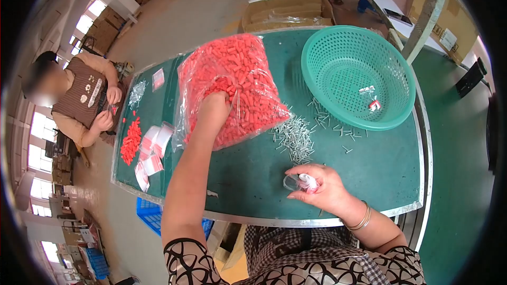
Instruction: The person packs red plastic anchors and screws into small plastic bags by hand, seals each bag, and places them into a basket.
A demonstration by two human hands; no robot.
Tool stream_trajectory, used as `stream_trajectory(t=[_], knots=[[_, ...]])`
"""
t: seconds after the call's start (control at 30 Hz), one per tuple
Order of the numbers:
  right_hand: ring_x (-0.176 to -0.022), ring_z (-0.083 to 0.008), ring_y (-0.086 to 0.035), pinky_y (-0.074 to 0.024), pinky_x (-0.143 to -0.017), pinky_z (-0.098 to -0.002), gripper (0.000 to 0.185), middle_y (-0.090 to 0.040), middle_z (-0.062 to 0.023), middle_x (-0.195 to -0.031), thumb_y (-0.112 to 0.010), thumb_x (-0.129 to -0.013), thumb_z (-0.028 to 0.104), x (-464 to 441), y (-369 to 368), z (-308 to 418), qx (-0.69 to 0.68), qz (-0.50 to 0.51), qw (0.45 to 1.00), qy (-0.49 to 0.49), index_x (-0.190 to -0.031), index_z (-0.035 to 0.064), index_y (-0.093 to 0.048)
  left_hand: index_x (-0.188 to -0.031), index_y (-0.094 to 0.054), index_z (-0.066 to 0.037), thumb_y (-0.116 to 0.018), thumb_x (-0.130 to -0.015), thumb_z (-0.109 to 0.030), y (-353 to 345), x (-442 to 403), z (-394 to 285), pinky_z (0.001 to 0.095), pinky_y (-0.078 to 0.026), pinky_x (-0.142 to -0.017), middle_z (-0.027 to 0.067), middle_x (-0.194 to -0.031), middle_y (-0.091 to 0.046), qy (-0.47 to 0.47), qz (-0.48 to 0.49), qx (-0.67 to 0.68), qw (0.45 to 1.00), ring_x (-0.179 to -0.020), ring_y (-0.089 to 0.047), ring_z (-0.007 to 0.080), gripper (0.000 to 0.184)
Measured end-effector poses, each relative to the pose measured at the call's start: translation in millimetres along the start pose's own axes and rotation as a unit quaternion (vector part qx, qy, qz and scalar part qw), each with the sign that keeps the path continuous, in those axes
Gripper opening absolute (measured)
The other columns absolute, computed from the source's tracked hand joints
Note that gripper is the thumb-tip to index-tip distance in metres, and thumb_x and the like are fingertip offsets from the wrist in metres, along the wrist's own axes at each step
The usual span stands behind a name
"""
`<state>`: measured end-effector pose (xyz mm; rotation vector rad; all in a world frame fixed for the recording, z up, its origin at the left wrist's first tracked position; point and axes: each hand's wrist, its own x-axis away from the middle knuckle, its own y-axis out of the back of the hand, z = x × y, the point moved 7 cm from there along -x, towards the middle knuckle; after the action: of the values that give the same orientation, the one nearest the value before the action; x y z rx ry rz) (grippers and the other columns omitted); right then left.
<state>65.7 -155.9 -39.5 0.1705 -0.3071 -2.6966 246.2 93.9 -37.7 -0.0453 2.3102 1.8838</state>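
My left hand [215, 106] reaches into the opening of a big clear plastic bag full of red plugs [248, 74]; its fingers are hidden among the plugs. Near the table's front edge, my right hand [322, 187] curls round a small clear plastic bag [296, 181] with something white and pinkish in it. Loose silver screws [297, 138] lie in a pile between the big bag and my right hand, and some are scattered to the right. A green perforated basket [393, 103] holds a small red and white packet [374, 105].
Across the table's left end, a co-worker [87, 89] holds something small in both hands. Near that end lie red plugs [130, 141], flat packets [153, 150] and another screw pile [137, 94]. A cardboard box [288, 11] stands beyond the far edge. A blue crate [150, 214] sits below the table.
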Motion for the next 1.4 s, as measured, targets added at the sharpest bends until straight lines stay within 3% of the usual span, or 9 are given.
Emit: stream_trajectory(t=[0.27,0.37,0.47,0.57,0.7,0.8,0.9,1.3,1.4], knots=[[-0.084,-0.0263,-0.064,-0.0514,-0.074,-0.0336,0.043,-0.066,-0.0100,-0.094,-0.081,-0.068,0.020,1,3,2,0.010,-0.003,1.000,-0.002,-0.105,0.0102,-0.064,-0.090,-0.064,0.000,-0.060,-0.079,-0.011,-7,2,14,0.0460,-0.048,-0.079,0.0217,-0.091,-0.063,0.009,0.004,-0.013,1.000,-0.087,-0.061,0.0383,0.016],[-0.083,-0.0251,-0.064,-0.0509,-0.074,-0.0330,0.043,-0.066,-0.0101,-0.094,-0.081,-0.068,0.021,0,5,1,0.008,-0.015,1.000,0.003,-0.106,0.0099,-0.063,-0.090,-0.064,0.000,-0.060,-0.081,-0.011,30,21,-1,0.0445,-0.047,-0.077,0.0206,-0.092,-0.063,-0.007,-0.105,0.026,0.994,-0.089,-0.060,0.0381,0.015],[-0.082,-0.0227,-0.063,-0.0504,-0.074,-0.0323,0.044,-0.066,-0.0097,-0.095,-0.081,-0.068,0.022,1,6,-3,-0.008,-0.030,0.999,-0.008,-0.107,0.0095,-0.063,-0.088,-0.063,-0.002,-0.062,-0.082,-0.010,58,60,-35,0.0358,-0.046,-0.070,0.0136,-0.083,-0.059,0.018,-0.087,0.207,0.974,-0.078,-0.058,0.0273,0.010],[-0.081,-0.0140,-0.060,-0.0495,-0.073,-0.0280,0.046,-0.066,-0.0058,-0.094,-0.083,-0.066,0.017,0,6,-6,-0.014,-0.041,0.999,-0.030,-0.107,0.0081,-0.064,-0.085,-0.063,-0.004,-0.063,-0.077,-0.003,82,116,-110,0.0305,-0.046,-0.067,0.0074,-0.080,-0.058,-0.109,0.001,0.241,0.964,-0.072,-0.058,0.0195,0.007],[-0.081,-0.0101,-0.059,-0.0497,-0.073,-0.0265,0.048,-0.065,-0.0032,-0.094,-0.084,-0.066,0.015,-1,3,-7,-0.026,-0.039,0.998,-0.036,-0.108,0.0070,-0.064,-0.090,-0.062,-0.003,-0.068,-0.075,-0.004,69,165,-157,0.0332,-0.048,-0.063,0.0096,-0.082,-0.058,-0.291,0.019,0.151,0.944,-0.072,-0.058,0.0254,0.016],[-0.083,-0.0109,-0.060,-0.0501,-0.074,-0.0269,0.047,-0.065,-0.0036,-0.095,-0.084,-0.067,0.014,-1,0,-12,-0.039,-0.035,0.998,-0.036,-0.109,0.0068,-0.064,-0.092,-0.060,-0.002,-0.069,-0.075,-0.005,66,170,-162,0.0339,-0.048,-0.060,0.0101,-0.080,-0.058,-0.321,-0.001,0.126,0.939,-0.072,-0.058,0.0274,0.019],[-0.083,-0.0195,-0.063,-0.0504,-0.076,-0.0308,0.045,-0.066,-0.0090,-0.095,-0.081,-0.069,0.020,1,4,-8,-0.010,-0.049,0.998,-0.031,-0.108,0.0071,-0.063,-0.091,-0.060,-0.002,-0.069,-0.074,-0.004,82,166,-161,0.0346,-0.048,-0.059,0.0096,-0.079,-0.057,-0.273,-0.032,0.218,0.936,-0.071,-0.058,0.0279,0.019],[-0.085,-0.0189,-0.064,-0.0507,-0.077,-0.0302,0.044,-0.066,-0.0084,-0.096,-0.081,-0.069,0.018,1,4,-11,-0.059,-0.041,0.997,-0.026,-0.108,0.0060,-0.062,-0.094,-0.063,-0.004,-0.072,-0.072,-0.005,82,162,-170,0.0326,-0.048,-0.064,0.0100,-0.087,-0.058,-0.257,0.017,0.191,0.947,-0.073,-0.059,0.0260,0.024],[-0.085,-0.0117,-0.062,-0.0511,-0.077,-0.0270,0.046,-0.066,-0.0057,-0.099,-0.083,-0.068,0.012,1,7,-7,-0.053,-0.070,0.996,0.014,-0.109,0.0050,-0.063,-0.095,-0.064,-0.005,-0.074,-0.072,-0.008,80,168,-156,0.0342,-0.048,-0.069,0.0102,-0.090,-0.058,-0.225,-0.049,0.230,0.946,-0.079,-0.059,0.0261,0.025]])
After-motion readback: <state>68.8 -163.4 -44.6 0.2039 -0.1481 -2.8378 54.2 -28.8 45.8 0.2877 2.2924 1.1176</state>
